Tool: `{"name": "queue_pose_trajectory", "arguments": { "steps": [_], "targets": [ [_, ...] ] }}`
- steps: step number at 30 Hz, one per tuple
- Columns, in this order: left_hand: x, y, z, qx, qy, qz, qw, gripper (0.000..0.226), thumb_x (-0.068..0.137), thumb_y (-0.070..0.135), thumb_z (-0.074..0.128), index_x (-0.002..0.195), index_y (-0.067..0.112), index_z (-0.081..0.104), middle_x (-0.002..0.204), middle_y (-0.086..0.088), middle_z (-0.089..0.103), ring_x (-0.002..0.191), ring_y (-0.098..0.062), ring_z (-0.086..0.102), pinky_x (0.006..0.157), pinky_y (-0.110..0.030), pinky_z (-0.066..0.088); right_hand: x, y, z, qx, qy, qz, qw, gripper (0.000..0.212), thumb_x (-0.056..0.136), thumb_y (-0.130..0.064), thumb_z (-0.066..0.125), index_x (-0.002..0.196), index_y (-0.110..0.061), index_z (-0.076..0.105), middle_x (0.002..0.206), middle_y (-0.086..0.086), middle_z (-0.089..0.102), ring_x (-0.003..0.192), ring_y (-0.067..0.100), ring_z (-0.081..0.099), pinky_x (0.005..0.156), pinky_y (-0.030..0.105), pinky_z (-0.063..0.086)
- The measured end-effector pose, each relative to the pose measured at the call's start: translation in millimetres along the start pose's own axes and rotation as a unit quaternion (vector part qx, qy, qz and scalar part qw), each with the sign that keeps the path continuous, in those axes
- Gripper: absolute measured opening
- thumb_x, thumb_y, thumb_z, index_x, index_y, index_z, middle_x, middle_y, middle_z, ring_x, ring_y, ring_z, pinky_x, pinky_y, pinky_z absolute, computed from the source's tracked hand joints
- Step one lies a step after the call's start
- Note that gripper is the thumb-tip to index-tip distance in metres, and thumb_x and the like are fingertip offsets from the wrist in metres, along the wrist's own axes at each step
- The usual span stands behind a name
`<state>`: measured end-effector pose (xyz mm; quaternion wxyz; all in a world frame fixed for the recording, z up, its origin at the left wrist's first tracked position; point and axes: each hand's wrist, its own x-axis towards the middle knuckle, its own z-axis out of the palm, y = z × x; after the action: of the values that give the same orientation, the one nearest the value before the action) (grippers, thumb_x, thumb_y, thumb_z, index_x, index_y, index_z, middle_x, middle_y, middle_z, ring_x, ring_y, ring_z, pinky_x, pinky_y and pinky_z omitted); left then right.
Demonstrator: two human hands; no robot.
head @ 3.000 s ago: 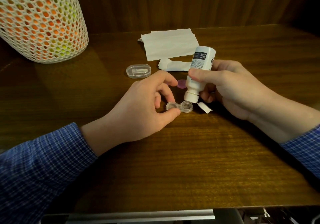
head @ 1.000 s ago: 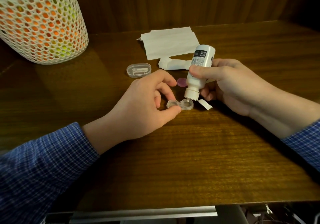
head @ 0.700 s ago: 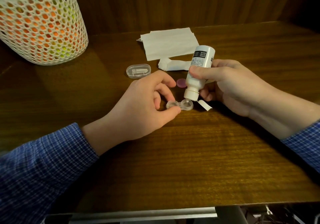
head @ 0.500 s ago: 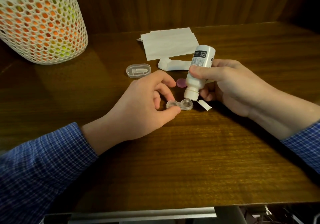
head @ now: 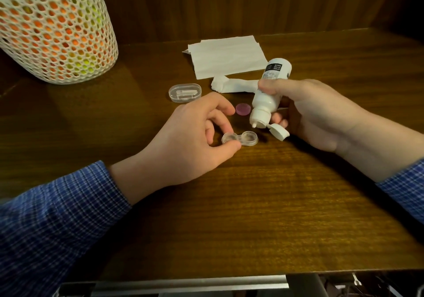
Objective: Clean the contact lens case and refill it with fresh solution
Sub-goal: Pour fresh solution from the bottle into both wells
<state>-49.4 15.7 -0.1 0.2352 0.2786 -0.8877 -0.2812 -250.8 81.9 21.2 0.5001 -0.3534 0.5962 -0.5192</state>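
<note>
A clear two-well contact lens case (head: pixel 241 138) lies uncapped on the wooden table. My left hand (head: pixel 195 136) pinches its left well between thumb and fingers. My right hand (head: pixel 314 113) grips a white solution bottle (head: pixel 268 92), tipped nozzle-down, its flip cap hanging open. The nozzle hangs a little above and beyond the case's right well, not touching it. A pink round cap (head: pixel 242 109) lies on the table just behind the case.
A clear oval box (head: pixel 185 92) sits left of the pink cap. A flat white tissue (head: pixel 227 55) and a crumpled tissue (head: pixel 231 84) lie at the back. A white mesh basket (head: pixel 52 32) with orange and yellow contents stands at the back left.
The bottle's nozzle has lifted up and away from the case's right well, where it sat before. My left hand keeps the same hold on the case.
</note>
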Motion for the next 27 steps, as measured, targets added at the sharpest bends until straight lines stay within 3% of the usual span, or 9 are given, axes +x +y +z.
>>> {"name": "queue_pose_trajectory", "arguments": {
  "steps": [5, 27],
  "targets": [
    [-0.4, -0.4, -0.1, 0.001, 0.000, 0.008, 1.000, 0.048, 0.081, 0.026, 0.083, 0.123, 0.018, 0.061, 0.091, 0.012, 0.070, 0.061, -0.018, 0.062, 0.053, -0.031, 0.056, -2.8, 1.4, 3.3, -0.049, -0.004, -0.018, 0.999, 0.029, 0.094, -0.033, 0.070, 0.108, -0.008, 0.066, 0.067, -0.005, 0.075, 0.050, 0.004, 0.055, 0.044, 0.015, 0.044],
    [0.6, 0.5, -1.2, 0.000, -0.006, -0.004, 1.000, 0.049, 0.081, 0.027, 0.083, 0.124, 0.018, 0.061, 0.092, 0.011, 0.071, 0.059, -0.016, 0.061, 0.053, -0.027, 0.055, -3.3, 2.1, 6.1, -0.049, 0.023, -0.022, 0.998, 0.032, 0.091, -0.033, 0.072, 0.116, -0.015, 0.063, 0.070, -0.006, 0.077, 0.051, 0.003, 0.058, 0.047, 0.017, 0.045]
  ]
}}
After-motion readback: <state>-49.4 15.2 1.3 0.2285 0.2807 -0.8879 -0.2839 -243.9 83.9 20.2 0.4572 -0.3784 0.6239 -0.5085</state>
